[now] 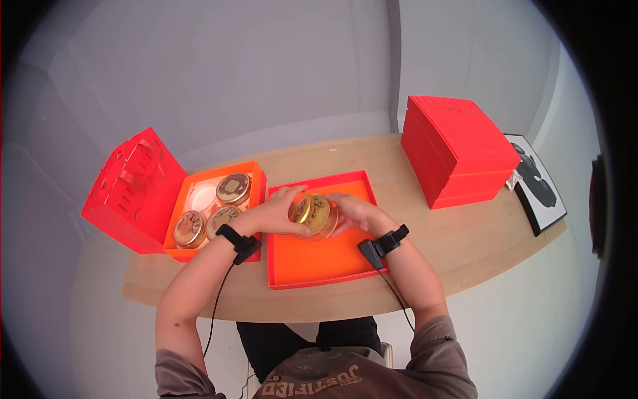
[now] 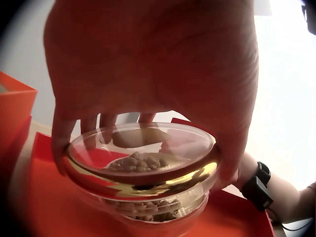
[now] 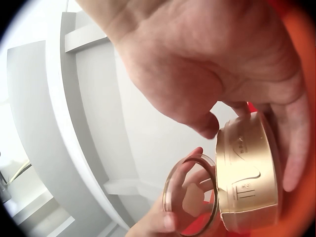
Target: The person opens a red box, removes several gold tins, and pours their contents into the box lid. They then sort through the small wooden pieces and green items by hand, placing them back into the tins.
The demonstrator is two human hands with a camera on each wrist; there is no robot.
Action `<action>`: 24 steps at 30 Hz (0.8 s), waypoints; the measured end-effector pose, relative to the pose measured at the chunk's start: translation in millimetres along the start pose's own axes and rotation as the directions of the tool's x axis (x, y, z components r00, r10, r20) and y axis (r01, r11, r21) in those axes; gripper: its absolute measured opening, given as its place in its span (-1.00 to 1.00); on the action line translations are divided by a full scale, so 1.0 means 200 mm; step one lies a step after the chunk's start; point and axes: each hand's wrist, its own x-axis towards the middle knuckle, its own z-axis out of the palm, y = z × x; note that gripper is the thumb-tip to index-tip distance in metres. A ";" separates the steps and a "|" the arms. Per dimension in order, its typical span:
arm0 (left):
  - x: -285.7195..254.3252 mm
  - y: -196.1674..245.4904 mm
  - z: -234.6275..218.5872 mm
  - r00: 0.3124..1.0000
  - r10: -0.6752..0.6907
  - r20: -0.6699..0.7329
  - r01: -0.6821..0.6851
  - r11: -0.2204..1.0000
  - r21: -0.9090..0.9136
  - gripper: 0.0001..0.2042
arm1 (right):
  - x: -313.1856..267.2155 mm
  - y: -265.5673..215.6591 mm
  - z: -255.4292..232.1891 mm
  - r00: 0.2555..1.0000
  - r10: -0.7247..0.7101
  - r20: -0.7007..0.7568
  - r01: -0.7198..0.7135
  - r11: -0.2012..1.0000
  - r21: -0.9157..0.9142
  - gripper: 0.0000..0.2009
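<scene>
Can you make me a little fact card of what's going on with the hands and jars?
Left hand: grips a clear round jar with a shiny gold band
Right hand: holds its other side
Inside: small lumps
Underneath: shallow orange tray with red rim
Nearby: three patterned round-lidded jars in an orange-lined red box

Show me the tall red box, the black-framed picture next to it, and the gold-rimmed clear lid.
Tall red box (image 1: 458,130): head view, on its top face.
Black-framed picture (image 1: 539,189): head view, on its dark printed shape.
Gold-rimmed clear lid (image 2: 190,178): left wrist view, on its gold band.
</scene>
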 end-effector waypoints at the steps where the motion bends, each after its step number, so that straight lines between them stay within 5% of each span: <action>1: -0.01 -0.02 0.00 0.999 -0.026 -0.027 0.025 0.999 -0.026 0.15 | -0.01 -0.01 0.02 1.000 0.002 -0.016 -0.002 1.000 -0.025 -0.48; 5: -0.06 0.00 0.02 0.988 -0.111 -0.103 0.067 0.931 -0.358 0.10 | 0.01 0.02 0.04 0.992 -0.052 -0.116 0.039 0.993 -0.113 -0.41; 7: -0.10 0.05 0.03 0.959 -0.255 -0.121 0.094 0.694 -0.714 0.06 | 0.01 0.02 0.03 0.994 -0.059 -0.094 0.046 0.991 -0.129 -0.37; 8: -0.12 0.08 0.03 0.959 -0.257 -0.119 0.097 0.693 -0.715 0.06 | 0.02 0.03 0.04 0.994 -0.057 -0.093 0.045 0.991 -0.128 -0.37; 10: -0.16 0.11 0.05 0.947 -0.307 -0.094 0.074 0.494 -0.866 -0.02 | 0.02 0.03 0.04 0.990 -0.070 -0.119 0.050 0.985 -0.166 -0.39; 11: -0.16 0.10 0.09 0.947 -0.308 -0.094 0.074 0.493 -0.867 -0.02 | 0.03 0.04 0.03 0.991 -0.068 -0.118 0.048 0.985 -0.167 -0.39; 13: -0.15 0.07 0.16 0.905 -0.399 -0.147 -0.039 0.267 -0.963 -0.31 | 0.04 0.04 0.04 0.988 -0.060 -0.142 0.038 0.987 -0.154 -0.38; 17: -0.16 0.07 0.21 0.889 -0.425 -0.168 -0.085 0.208 -0.975 -0.21 | 0.05 0.04 0.04 0.986 -0.067 -0.152 0.043 0.986 -0.158 -0.34; 19: -0.14 0.04 0.24 0.895 -0.421 -0.147 -0.134 0.061 -0.989 -0.36 | 0.11 0.09 0.02 0.947 -0.233 -0.221 0.144 0.923 -0.357 -0.36; 24: -0.12 0.03 0.28 0.898 -0.422 -0.124 -0.153 -0.034 -0.988 -0.50 | 0.06 0.05 0.05 0.920 -0.337 -0.200 0.227 0.875 -0.428 -0.33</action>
